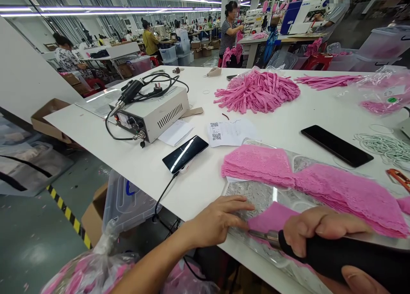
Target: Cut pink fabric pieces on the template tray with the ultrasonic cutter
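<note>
My left hand (221, 219) reaches over a clear plastic lid (261, 195) with its fingers stretched out. Its fingertips rest at the left edge of a flat pink fabric piece (272, 215). My right hand (323, 230) is wrapped round a thick black-handled tool (336, 253) with a metal tip. That tip meets the pink piece close to my left fingertips; its exact kind I cannot make out. Behind it, a stack of pink lace pieces (258, 162) and a second lace stack (349, 195) lie on the lid's far part.
A grey control box (171, 110) with a coiled black cable stands at left. Nearby are a charging phone (185, 153), a printed paper (230, 133), a black phone (336, 145), a pink strap pile (259, 91) and an orange cutter (399, 178). Other people sit at sewing machines beyond.
</note>
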`<state>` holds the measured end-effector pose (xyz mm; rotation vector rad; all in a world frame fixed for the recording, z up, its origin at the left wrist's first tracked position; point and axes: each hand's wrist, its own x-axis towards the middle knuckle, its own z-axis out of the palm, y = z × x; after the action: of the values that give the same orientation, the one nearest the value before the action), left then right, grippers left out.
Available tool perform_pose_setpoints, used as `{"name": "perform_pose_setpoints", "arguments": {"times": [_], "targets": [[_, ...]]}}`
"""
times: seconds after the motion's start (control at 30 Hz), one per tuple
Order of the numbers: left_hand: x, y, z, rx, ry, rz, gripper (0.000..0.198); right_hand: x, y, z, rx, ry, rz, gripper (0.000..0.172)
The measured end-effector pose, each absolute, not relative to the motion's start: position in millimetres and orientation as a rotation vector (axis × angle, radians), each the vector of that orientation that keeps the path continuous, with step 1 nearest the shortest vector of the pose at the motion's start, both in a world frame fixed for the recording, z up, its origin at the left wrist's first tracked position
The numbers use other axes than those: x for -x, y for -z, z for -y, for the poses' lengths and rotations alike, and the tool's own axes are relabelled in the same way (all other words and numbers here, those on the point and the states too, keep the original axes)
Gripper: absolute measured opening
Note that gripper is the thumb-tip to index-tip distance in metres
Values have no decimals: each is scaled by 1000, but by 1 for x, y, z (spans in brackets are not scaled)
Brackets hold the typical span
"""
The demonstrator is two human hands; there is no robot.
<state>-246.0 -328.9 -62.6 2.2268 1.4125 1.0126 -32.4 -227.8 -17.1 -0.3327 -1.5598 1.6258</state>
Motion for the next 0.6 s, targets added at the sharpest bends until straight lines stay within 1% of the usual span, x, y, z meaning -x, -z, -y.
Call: {"name": "perform_pose_setpoints", "arguments": {"times": [0.13, 0.4, 0.6], "targets": [[246, 62, 329, -2227, -1032, -1403, 49, 37, 10, 231, 231, -1587, 1615, 15], [246, 57, 330, -2206, -995, -1417, 49, 43, 5, 233, 199, -1594, 1642, 9], [246, 57, 332, -2192, -1014, -1410, 45, 40, 4, 227, 239, -1537, 1621, 14]]}}
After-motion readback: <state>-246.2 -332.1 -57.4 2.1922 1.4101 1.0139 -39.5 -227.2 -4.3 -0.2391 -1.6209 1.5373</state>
